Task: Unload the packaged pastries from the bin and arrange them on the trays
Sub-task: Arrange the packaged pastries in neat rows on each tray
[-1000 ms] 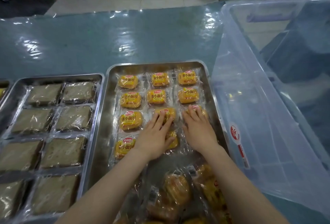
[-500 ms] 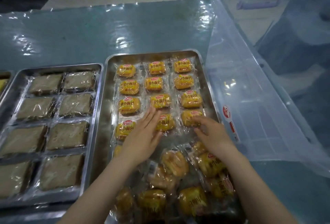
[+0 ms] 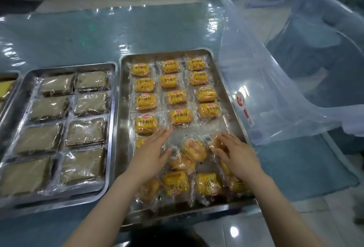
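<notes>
A steel tray (image 3: 123,108) holds yellow packaged buns (image 3: 176,97) lined up in three columns across its far half. Several more packaged buns (image 3: 194,149) lie jumbled in its near half. My left hand (image 3: 151,156) lies flat with straight fingers over the near left of the rows, covering part of one bun (image 3: 140,142). My right hand (image 3: 236,156) rests with loosely bent fingers on a loose packaged bun (image 3: 213,142) at the near right. The clear plastic bin (image 3: 275,69) stands tilted to the right of the tray; no pastries show inside it.
A second steel tray (image 3: 25,81) on the left is filled with brown wrapped cakes (image 3: 85,131). The edge of a third tray (image 3: 7,89) shows at the far left. The table carries a blue cover under shiny clear film (image 3: 98,34).
Both hands have drawn back toward me from the third and fourth rows to the jumbled pile. The view has tilted down, showing the tray's near edge.
</notes>
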`<state>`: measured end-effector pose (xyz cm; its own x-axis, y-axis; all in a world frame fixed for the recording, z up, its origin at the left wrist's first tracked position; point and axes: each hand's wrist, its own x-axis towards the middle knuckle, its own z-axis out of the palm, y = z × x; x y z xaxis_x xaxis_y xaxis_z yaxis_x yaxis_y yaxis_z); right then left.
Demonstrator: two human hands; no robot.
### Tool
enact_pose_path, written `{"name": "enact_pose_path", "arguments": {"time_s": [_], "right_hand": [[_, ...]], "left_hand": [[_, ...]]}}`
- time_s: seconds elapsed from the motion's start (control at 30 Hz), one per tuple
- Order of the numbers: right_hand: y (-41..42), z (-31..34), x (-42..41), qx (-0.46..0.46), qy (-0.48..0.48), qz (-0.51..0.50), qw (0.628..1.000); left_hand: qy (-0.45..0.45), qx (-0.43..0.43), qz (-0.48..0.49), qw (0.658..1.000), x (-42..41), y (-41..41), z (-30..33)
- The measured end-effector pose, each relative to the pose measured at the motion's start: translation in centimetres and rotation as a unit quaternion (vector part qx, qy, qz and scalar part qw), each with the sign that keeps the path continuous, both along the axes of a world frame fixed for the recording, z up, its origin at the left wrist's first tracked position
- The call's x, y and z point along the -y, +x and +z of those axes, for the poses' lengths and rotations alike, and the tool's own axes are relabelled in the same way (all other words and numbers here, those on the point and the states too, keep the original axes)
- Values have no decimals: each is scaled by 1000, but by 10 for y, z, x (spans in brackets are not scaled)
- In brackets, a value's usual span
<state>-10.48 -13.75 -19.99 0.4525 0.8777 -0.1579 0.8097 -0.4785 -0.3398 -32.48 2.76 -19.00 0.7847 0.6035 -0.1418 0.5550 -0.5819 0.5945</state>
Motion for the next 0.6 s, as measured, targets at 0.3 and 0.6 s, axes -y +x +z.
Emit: {"name": "enact_pose_path", "arguments": {"time_s": [0.3, 0.6], "right_hand": [[-9, 17, -40, 1, -106, -60, 993], [-1, 14, -35, -191, 56, -205, 958]], "left_hand": [[-48, -75, -55, 994, 11, 47, 5], [-117, -41, 49, 991, 3, 46, -3]]}}
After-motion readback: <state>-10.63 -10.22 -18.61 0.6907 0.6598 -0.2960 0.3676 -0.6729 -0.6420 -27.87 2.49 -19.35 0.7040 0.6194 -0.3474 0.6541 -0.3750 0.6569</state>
